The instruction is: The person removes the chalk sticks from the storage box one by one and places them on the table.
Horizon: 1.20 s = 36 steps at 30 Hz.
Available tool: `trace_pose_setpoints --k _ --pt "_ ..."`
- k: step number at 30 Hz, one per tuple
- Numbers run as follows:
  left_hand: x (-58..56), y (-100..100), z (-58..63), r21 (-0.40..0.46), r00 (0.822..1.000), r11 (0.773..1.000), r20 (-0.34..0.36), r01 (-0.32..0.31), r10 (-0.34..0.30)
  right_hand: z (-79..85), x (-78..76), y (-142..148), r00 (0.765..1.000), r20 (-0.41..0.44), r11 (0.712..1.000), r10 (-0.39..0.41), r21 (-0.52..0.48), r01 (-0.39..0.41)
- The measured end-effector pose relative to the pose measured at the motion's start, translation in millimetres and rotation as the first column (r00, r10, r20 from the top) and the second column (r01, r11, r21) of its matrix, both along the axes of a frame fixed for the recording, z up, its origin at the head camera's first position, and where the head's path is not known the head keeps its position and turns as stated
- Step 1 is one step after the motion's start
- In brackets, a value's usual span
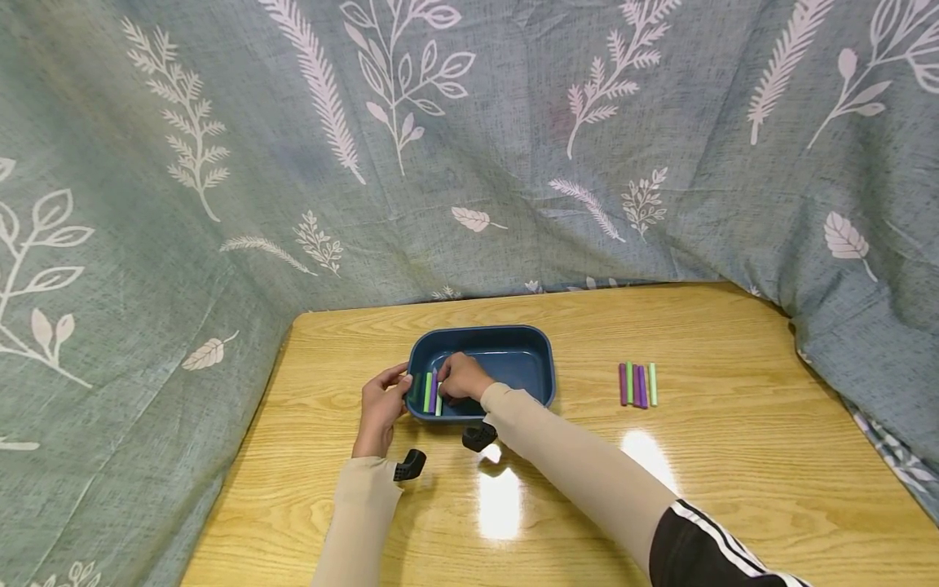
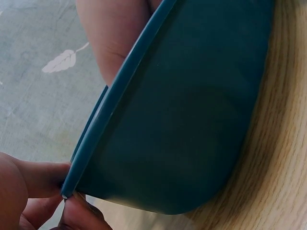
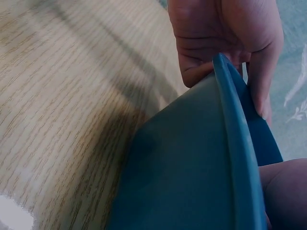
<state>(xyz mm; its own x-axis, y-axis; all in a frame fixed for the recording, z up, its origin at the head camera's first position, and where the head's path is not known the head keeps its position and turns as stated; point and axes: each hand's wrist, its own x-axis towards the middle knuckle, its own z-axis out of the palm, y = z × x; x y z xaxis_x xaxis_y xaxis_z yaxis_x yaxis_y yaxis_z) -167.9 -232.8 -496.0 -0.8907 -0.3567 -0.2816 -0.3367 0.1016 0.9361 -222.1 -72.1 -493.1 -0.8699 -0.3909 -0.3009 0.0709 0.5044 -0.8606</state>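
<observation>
A dark blue rectangular tray [image 1: 506, 329] stands on the table. At its left end my left hand [image 1: 381, 408] grips the rim, thumb over the edge and fingers on the outer wall; the left wrist view shows this thumb-and-finger hold on the rim [image 2: 91, 139]. My right hand [image 1: 464, 377] reaches down inside the tray, fingers curled at a pale green chalk stick [image 1: 438, 405], which they seem to pinch. Beside that stick lie a green chalk stick [image 1: 428, 393] and a purple chalk stick [image 1: 433, 395]. In the right wrist view the tray wall hides the right fingertips.
Right of the tray, several chalk sticks [image 1: 637, 386] in maroon, green, purple and pale green lie side by side on the wooden table [image 1: 734, 456]. A patterned grey-green cloth [image 1: 513, 204] hangs behind the table and along its sides.
</observation>
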Motion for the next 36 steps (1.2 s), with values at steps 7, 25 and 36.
trace_pose_setpoints --k 7,25,36 --pt "-0.2 0.6 1.2 -0.013 1.000 1.000 0.001 -0.007 0.007 4.3 6.4 2.2 0.991 -0.137 0.998 -0.006 0.058 0.014" --pt "1.1 0.4 1.4 0.003 1.000 1.000 0.003 0.000 0.000 3.7 14.1 -1.4 0.976 -0.193 0.995 -0.098 -0.029 0.094" --pt "0.9 0.3 -0.8 0.005 1.000 1.000 -0.009 -0.001 0.001 23.6 16.1 29.8 0.982 -0.097 0.967 -0.164 -0.213 0.140"
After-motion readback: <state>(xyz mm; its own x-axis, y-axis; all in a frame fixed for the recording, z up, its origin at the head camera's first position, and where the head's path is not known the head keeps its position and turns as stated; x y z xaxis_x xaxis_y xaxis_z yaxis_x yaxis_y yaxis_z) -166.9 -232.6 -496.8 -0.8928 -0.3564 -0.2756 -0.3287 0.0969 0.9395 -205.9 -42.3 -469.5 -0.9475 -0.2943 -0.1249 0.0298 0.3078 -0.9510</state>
